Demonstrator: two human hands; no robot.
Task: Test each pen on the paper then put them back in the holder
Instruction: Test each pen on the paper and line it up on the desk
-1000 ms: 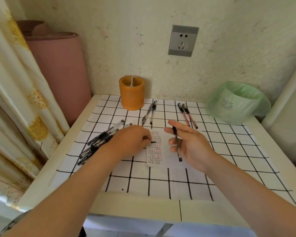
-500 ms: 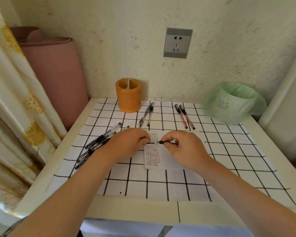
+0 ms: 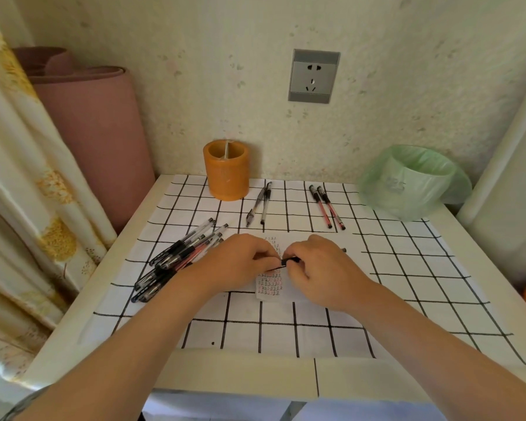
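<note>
Both hands meet over the small paper (image 3: 269, 285) covered in test marks. My right hand (image 3: 319, 268) grips a black pen (image 3: 290, 261) that lies sideways, its far end poking out past the knuckles. My left hand (image 3: 237, 262) pinches the pen's cap end at the join; whether the cap is fully on is hidden by the fingers. The orange pen holder (image 3: 226, 171) stands at the back of the table. Several black and red pens (image 3: 176, 259) lie in a heap left of my left hand.
Two dark pens (image 3: 260, 205) and two red pens (image 3: 327, 206) lie behind the paper. A bin lined with a green bag (image 3: 413, 183) stands at the back right. A checked cloth (image 3: 407, 268) covers the table. A pink roll (image 3: 94, 129) and a curtain (image 3: 19, 177) stand left.
One second ago my right hand held the pen loosely with fingers spread. It has since turned the pen sideways and brought it to my left hand, and both now pinch it at the cap.
</note>
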